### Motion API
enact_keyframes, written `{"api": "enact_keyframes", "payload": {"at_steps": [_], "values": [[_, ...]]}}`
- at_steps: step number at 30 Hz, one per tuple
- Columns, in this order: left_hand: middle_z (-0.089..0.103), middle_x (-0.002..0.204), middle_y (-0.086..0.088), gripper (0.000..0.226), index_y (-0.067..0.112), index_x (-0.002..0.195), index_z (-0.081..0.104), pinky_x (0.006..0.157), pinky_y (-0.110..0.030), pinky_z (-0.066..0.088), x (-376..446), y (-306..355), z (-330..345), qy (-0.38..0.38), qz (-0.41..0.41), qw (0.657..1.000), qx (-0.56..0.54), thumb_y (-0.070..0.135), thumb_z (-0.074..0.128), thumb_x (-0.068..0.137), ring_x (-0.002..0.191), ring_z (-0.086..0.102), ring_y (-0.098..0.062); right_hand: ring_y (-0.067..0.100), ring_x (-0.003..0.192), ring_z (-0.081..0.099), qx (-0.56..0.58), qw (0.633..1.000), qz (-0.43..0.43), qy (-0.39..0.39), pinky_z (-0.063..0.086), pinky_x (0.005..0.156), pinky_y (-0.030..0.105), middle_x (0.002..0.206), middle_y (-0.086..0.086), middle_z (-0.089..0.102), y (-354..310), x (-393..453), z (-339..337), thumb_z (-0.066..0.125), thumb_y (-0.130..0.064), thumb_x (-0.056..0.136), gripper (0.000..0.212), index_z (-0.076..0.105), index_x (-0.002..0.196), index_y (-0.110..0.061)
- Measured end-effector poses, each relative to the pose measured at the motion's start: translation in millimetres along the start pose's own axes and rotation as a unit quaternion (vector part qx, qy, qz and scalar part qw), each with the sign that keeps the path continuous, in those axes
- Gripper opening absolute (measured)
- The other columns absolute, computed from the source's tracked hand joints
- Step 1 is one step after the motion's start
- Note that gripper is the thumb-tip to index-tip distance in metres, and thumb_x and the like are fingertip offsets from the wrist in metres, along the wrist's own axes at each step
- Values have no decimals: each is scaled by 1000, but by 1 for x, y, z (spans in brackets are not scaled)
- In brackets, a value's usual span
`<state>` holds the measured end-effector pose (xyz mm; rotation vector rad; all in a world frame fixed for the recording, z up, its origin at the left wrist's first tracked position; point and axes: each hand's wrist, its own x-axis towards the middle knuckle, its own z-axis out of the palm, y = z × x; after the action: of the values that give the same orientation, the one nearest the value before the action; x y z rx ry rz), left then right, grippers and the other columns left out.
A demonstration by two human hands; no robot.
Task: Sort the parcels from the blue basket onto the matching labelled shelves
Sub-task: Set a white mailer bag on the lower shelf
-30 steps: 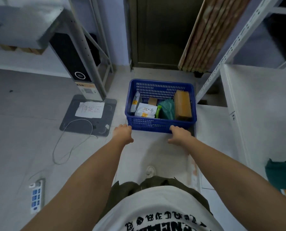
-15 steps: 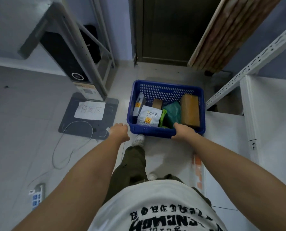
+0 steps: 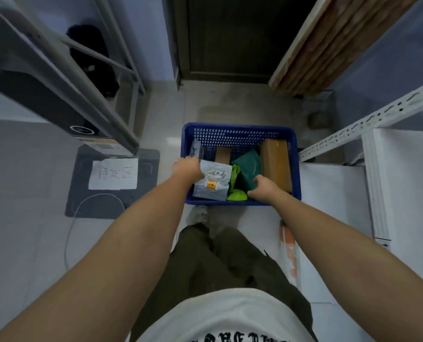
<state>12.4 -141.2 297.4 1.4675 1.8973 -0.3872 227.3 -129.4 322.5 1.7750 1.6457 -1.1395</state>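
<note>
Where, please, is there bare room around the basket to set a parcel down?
Bare floor lies between the basket and the dark door, and more between the basket and the grey mat. The white shelf right of it is bare too. Inside the basket is crowded: parcels and both hands.

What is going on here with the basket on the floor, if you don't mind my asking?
A person is standing over a blue basket of parcels on the floor, reaching in with both hands. The left hand is at the upper left corner of a white mailer bag, while the right hand reaches toward a dark green bag. A tall brown box stands at the basket's right side. Nothing has been lifted out yet; whether either hand actually grips something is unclear.
</note>
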Motion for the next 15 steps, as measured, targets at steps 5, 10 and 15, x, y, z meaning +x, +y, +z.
{"api": "enact_keyframes", "payload": {"at_steps": [5,10,15], "values": [[55,125,-14,40,8,129,49,84,-36,43,44,4,26,-48,-62,996,-47,27,48,93,113,54,-32,30,117,49,57,997,36,-29,41,94,34,129,16,49,-12,42,-2,56,-21,92,45,43,129,-1],[56,124,-23,39,-2,126,51,92,-38,44,87,-9,47,-101,-161,939,-287,19,50,93,114,54,-37,23,95,47,128,989,54,-54,36,79,27,107,13,52,-15,98,9,49,-15,93,34,48,123,1],[53,130,-21,39,-2,125,51,90,-35,40,159,-12,94,-123,-171,927,-311,23,49,95,117,50,-35,20,86,46,211,970,103,-57,34,74,25,81,3,51,1,181,35,49,-15,91,22,55,109,-3]]}}
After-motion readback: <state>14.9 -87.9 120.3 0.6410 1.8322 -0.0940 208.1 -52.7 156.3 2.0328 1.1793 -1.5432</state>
